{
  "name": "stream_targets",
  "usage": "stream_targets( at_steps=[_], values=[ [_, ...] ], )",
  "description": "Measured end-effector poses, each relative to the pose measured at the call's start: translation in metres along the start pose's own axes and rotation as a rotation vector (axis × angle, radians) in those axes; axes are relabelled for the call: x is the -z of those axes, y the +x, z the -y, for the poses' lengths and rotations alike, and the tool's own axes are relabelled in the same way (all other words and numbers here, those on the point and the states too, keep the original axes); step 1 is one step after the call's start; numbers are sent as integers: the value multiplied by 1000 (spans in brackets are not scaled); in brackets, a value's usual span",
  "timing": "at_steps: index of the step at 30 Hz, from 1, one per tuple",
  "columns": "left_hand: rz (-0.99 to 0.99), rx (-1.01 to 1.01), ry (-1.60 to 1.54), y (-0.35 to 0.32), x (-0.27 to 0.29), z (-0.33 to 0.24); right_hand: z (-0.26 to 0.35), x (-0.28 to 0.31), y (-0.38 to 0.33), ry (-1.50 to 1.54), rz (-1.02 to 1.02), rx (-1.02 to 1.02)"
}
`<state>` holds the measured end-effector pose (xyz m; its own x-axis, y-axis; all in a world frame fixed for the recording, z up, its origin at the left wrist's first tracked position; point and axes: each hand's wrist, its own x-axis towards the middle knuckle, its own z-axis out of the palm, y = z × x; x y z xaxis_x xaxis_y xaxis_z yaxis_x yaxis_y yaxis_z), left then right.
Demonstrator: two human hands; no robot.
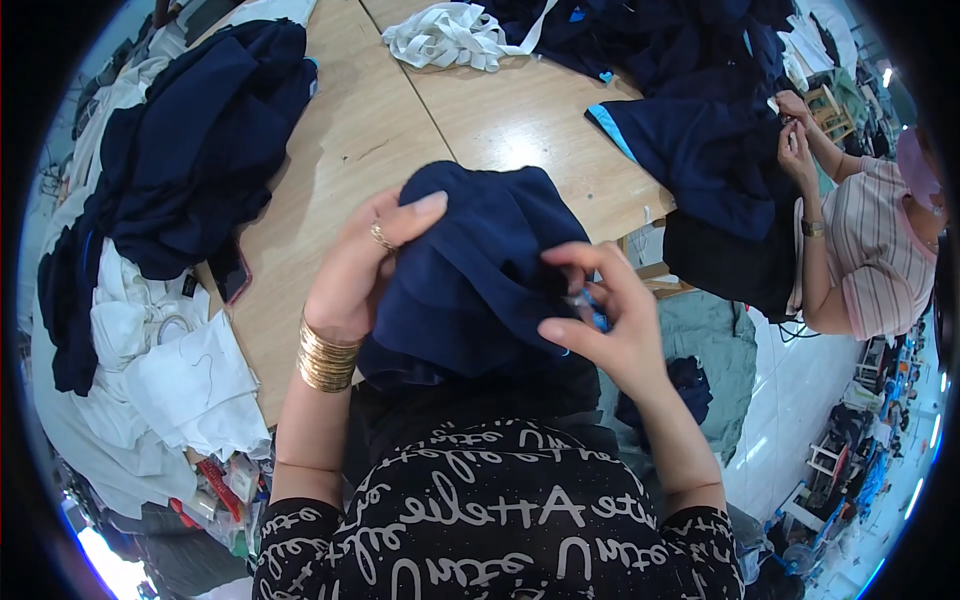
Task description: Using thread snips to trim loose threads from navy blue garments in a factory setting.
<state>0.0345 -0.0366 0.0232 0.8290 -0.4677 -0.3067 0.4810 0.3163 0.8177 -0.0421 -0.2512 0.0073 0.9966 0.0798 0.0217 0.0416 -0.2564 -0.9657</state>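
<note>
A dark navy garment (470,280) is bunched up in front of me over the near edge of a wooden table (370,130). My left hand (365,265), with a ring and gold bangles on the wrist, grips the cloth from the left with the thumb laid on top. My right hand (605,320) pinches the cloth at its right side, where a small blue tool (592,308) shows between the fingers; what kind of tool it is I cannot tell.
A heap of navy garments (190,150) and white cloth (170,370) lies at the left. White tape (445,35) is piled at the far edge. Another person (870,250) at the right handles more navy cloth (700,150).
</note>
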Motion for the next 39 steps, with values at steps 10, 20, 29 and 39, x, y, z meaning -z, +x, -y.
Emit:
stream_targets(
  at_steps=[10, 20, 29, 39],
  values=[
    [91, -393, -553, -15, 81, 20, -30, -53, 11, 402, -30, -123],
    [-632, -497, 1249, -12, 97, 18, -2, -49, 19, 608, 43, -451],
    [206, -336, 856, 1, 37, 26, -7, -48, 30, 371, 27, -130],
    [-222, -322, 310, 14, 47, 49, 3, -48, 49, -330, -230, 572]
  ],
)
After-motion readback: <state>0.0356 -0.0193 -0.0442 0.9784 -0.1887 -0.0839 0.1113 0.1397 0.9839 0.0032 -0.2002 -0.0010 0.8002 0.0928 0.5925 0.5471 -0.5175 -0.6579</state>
